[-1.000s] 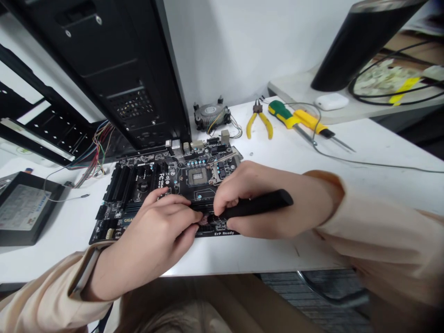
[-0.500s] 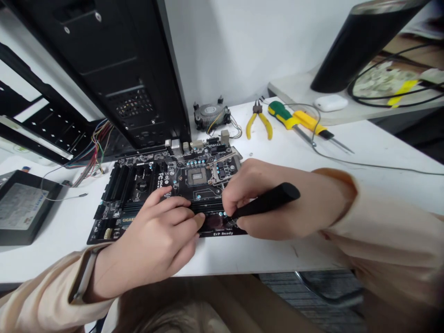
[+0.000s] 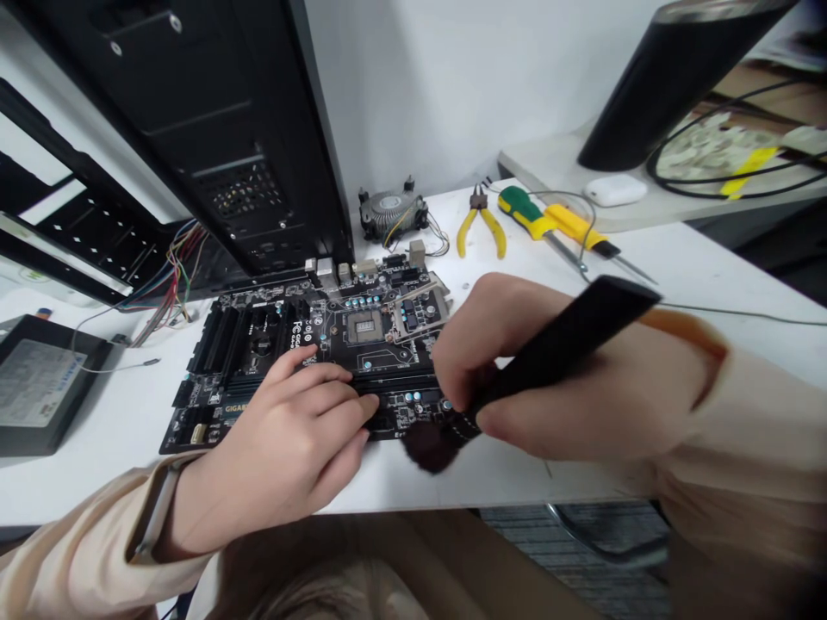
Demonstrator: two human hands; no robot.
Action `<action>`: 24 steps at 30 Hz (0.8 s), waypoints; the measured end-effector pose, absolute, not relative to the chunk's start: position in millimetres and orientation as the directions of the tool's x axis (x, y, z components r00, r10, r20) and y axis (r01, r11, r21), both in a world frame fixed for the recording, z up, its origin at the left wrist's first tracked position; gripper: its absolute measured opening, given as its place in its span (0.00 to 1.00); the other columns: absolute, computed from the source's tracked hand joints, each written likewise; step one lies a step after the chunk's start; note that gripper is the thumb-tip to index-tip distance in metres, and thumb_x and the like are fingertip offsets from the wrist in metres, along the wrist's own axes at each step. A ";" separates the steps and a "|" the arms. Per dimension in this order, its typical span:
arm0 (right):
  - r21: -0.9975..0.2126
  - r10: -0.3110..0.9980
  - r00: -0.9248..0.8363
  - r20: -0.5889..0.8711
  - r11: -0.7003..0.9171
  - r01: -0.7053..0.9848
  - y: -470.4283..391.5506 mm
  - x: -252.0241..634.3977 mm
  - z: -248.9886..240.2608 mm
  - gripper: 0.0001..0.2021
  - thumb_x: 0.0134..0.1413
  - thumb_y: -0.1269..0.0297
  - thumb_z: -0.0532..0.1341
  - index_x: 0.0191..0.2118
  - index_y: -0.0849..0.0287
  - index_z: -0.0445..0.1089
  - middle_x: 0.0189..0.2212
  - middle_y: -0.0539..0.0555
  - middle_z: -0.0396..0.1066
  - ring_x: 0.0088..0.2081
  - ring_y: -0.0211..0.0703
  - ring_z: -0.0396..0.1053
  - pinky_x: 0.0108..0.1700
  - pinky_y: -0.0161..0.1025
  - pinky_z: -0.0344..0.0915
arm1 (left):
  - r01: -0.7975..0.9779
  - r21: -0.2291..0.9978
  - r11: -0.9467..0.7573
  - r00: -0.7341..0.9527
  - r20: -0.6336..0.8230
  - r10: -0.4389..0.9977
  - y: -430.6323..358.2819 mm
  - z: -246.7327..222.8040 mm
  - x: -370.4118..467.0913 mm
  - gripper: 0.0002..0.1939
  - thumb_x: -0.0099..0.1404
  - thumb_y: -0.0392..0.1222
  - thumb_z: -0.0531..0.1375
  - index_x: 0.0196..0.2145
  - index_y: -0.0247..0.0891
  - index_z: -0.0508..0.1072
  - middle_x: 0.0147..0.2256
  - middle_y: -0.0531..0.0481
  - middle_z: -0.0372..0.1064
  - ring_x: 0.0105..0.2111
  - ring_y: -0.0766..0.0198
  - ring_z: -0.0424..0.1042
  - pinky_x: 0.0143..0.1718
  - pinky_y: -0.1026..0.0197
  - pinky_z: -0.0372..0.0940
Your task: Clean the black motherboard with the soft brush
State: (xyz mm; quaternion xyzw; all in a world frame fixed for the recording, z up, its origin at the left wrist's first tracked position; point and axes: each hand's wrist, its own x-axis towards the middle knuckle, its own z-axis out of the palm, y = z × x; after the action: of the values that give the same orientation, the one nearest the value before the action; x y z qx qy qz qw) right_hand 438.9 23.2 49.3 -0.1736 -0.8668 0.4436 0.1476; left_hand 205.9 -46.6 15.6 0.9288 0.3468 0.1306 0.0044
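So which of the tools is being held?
The black-handled brush, gripped by the right hand. The pliers, the green-and-yellow screwdriver and the yellow-handled tool beside it all lie on the table.

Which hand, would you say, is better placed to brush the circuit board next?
Probably the right hand: it holds the brush by the circuit board; the left hand lies over the board.

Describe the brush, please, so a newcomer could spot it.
On the white table lies a black circuit board. By its near right corner, the right hand holds the brush. Unlike the green-and-yellow screwdriver farther back, it has a black handle and bushy, dark tip.
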 end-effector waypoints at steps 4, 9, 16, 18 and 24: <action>-0.814 0.411 -0.908 0.078 0.552 0.180 24.9 434.6 46.4 0.05 0.39 0.73 0.55 0.20 0.62 0.66 0.16 0.47 0.61 0.20 0.29 0.54 0.21 0.30 0.53 | 0.645 0.099 -0.758 0.726 0.230 0.648 -46.3 15.5 205.5 0.11 0.68 0.36 0.52 0.42 0.33 0.73 0.35 0.47 0.74 0.43 0.53 0.70 0.56 0.46 0.50; -0.834 0.392 -0.920 -0.006 0.506 0.221 28.0 439.8 49.8 0.08 0.38 0.76 0.54 0.16 0.62 0.65 0.13 0.46 0.60 0.17 0.28 0.52 0.17 0.30 0.46 | 0.645 0.103 -0.757 0.726 0.227 0.649 -46.7 15.3 205.8 0.10 0.68 0.36 0.53 0.42 0.33 0.73 0.34 0.48 0.74 0.43 0.53 0.70 0.56 0.46 0.50; -0.806 0.443 -0.889 0.116 0.566 0.177 29.8 440.5 47.6 0.06 0.43 0.75 0.56 0.21 0.62 0.67 0.17 0.46 0.64 0.20 0.29 0.58 0.21 0.28 0.55 | 0.651 0.087 -0.754 0.724 0.225 0.652 -47.1 15.4 207.0 0.12 0.69 0.37 0.52 0.43 0.33 0.74 0.36 0.45 0.74 0.43 0.53 0.71 0.55 0.46 0.52; -0.807 0.415 -0.910 0.016 0.543 0.233 31.5 440.6 46.0 0.07 0.40 0.75 0.55 0.18 0.62 0.65 0.15 0.46 0.61 0.18 0.29 0.55 0.19 0.29 0.51 | 0.648 0.081 -0.758 0.728 0.229 0.647 -47.2 15.3 207.3 0.12 0.69 0.37 0.52 0.43 0.32 0.74 0.36 0.44 0.74 0.43 0.53 0.71 0.54 0.46 0.52; -0.795 0.499 -0.853 0.156 0.576 0.191 35.1 444.4 46.1 0.08 0.45 0.73 0.54 0.19 0.60 0.65 0.15 0.46 0.61 0.19 0.29 0.55 0.20 0.30 0.52 | 0.645 0.087 -0.759 0.732 0.213 0.647 -47.8 15.3 206.4 0.13 0.70 0.38 0.52 0.44 0.31 0.73 0.37 0.44 0.73 0.44 0.52 0.70 0.54 0.46 0.52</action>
State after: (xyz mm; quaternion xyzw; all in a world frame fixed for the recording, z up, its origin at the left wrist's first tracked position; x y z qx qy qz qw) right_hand 444.4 35.1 46.1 -0.1986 -0.8681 0.4157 0.1851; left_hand 206.4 -47.8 15.3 0.9307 0.3470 0.1158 0.0038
